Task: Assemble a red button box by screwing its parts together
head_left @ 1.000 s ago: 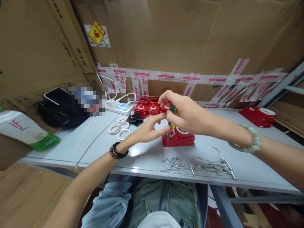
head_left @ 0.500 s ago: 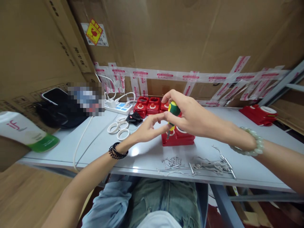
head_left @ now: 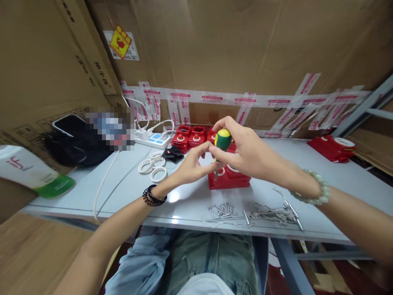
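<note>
My right hand (head_left: 245, 149) is closed around the green and yellow handle of a screwdriver (head_left: 223, 139), which points down. Its metal tip meets the front left corner of a red block (head_left: 229, 182) with white rings on top. From the left, my left hand (head_left: 195, 166) reaches in with thumb and fingers closed around the lower part of the screwdriver, near its shaft. In front of the block lie a small pile of silver screws (head_left: 223, 210) and a bundle of metal rods with pale strings (head_left: 273, 215).
Several red units (head_left: 196, 137) line the back beside a white power strip (head_left: 156, 139). White rings (head_left: 159, 175) and a black item (head_left: 173, 153) lie left of my hands. More red parts (head_left: 331, 148) are at the right, and a white-green tube (head_left: 37, 172) is far left.
My right hand has turned a little on the screwdriver handle, showing more of its yellow end. The right wrist has shifted slightly left; the red block stays in place.
</note>
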`<action>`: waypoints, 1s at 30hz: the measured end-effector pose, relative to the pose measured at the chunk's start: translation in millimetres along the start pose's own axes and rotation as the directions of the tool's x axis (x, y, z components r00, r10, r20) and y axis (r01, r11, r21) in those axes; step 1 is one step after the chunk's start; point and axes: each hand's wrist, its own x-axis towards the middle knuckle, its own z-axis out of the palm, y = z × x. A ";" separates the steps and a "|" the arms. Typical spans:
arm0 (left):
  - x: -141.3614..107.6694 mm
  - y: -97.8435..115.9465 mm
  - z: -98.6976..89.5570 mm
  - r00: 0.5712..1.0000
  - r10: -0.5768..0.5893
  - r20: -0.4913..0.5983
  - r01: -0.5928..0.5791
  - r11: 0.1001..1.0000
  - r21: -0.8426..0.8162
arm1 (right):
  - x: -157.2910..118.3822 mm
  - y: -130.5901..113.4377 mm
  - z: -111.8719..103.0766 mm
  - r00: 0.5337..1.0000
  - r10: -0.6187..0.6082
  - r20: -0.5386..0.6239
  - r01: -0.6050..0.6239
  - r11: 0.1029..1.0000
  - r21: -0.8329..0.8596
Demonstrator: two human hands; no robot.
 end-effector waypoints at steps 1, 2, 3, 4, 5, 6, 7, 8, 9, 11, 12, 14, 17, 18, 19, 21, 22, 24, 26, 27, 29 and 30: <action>0.4 -1.5 0.6 0.999 0.005 -0.039 -0.004 1.000 0.013 | -1.5 0.9 1.8 1.000 -0.005 -0.028 0.005 1.000 0.021; 0.6 -2.9 0.9 0.998 0.008 -0.058 -0.006 1.000 0.022 | -3.0 1.7 3.4 0.999 -0.008 -0.047 0.010 0.999 0.045; 0.6 -4.0 0.8 0.999 0.011 -0.053 -0.009 1.000 0.025 | -4.5 2.5 4.8 0.998 -0.010 -0.056 0.014 0.998 0.068; 0.3 -4.8 0.3 0.999 0.015 -0.031 -0.014 1.000 0.023 | -5.7 3.0 5.8 0.998 -0.012 -0.059 0.017 0.996 0.087; -0.1 -5.0 -0.6 1.000 0.019 0.001 -0.019 1.000 0.014 | -6.7 3.4 6.5 0.998 -0.015 -0.060 0.021 0.995 0.099; -0.6 -4.8 -1.7 0.999 0.022 0.036 -0.022 1.000 -0.001 | -7.5 3.6 6.9 0.998 -0.019 -0.061 0.025 0.995 0.102; -0.9 -4.2 -2.7 0.998 0.025 0.064 -0.024 1.000 -0.015 | -8.1 3.6 7.1 0.998 -0.026 -0.066 0.032 0.995 0.097; -1.1 -3.4 -3.5 0.996 0.025 0.082 -0.023 0.999 -0.023 | -8.5 3.6 7.2 0.997 -0.035 -0.073 0.042 0.995 0.090; -1.0 -2.5 -3.8 0.996 0.023 0.084 -0.022 1.000 -0.023 | -8.8 3.6 7.3 0.996 -0.043 -0.079 0.049 0.995 0.084; 0.0 -1.0 -3.0 0.999 0.018 0.039 -0.017 1.000 -0.009 | -9.3 3.7 7.7 0.995 -0.050 -0.085 0.057 0.995 0.084; 0.6 -0.5 -2.0 1.000 0.018 0.002 -0.018 1.000 -0.004 | -9.6 3.9 7.9 0.995 -0.047 -0.087 0.055 0.995 0.088; 1.4 -0.1 -0.3 0.998 0.029 -0.054 -0.029 1.000 -0.001 | -10.4 4.5 8.2 0.995 -0.035 -0.094 0.045 0.994 0.103; 0.7 -0.1 -0.7 0.999 0.045 0.026 -0.045 0.999 0.003 | -11.7 6.0 7.9 0.994 -0.033 -0.106 0.048 0.989 0.139; 0.2 -0.1 -1.5 0.996 0.045 0.072 -0.046 0.999 0.003 | -12.2 6.7 7.8 0.994 -0.033 -0.106 0.049 0.988 0.145; -0.1 -0.1 -2.3 0.993 0.044 0.108 -0.045 0.999 0.006 | -12.6 7.4 7.6 0.994 -0.033 -0.106 0.048 0.988 0.144; -0.3 -0.2 -3.4 0.992 0.038 0.122 -0.041 0.999 0.023 | -13.2 8.9 7.6 0.994 -0.022 -0.105 0.035 0.992 0.121; -0.1 -0.2 -3.3 0.994 0.037 0.106 -0.041 0.999 0.037 | -13.3 9.6 7.8 0.994 -0.018 -0.107 0.030 0.993 0.110; 0.7 -0.1 -2.5 0.998 0.029 0.054 -0.032 0.998 0.055 | -13.1 10.9 8.2 0.994 -0.016 -0.110 0.027 0.995 0.099; 1.1 0.2 -1.7 0.999 0.024 0.026 -0.025 0.998 0.052 | -12.7 11.9 8.5 0.993 -0.022 -0.113 0.033 0.995 0.096; 1.0 0.5 -1.7 0.999 0.021 0.038 -0.023 0.999 0.049 | -12.6 12.4 8.5 0.994 -0.023 -0.106 0.032 0.995 0.093; 0.6 1.3 -2.3 0.996 0.018 0.085 -0.022 0.999 0.047 | -12.8 13.5 8.1 0.997 -0.014 -0.079 0.022 0.996 0.089; 0.3 1.6 -2.7 0.994 0.014 0.106 -0.020 0.999 0.050 | -13.1 13.9 7.8 0.998 -0.007 -0.067 0.013 0.996 0.090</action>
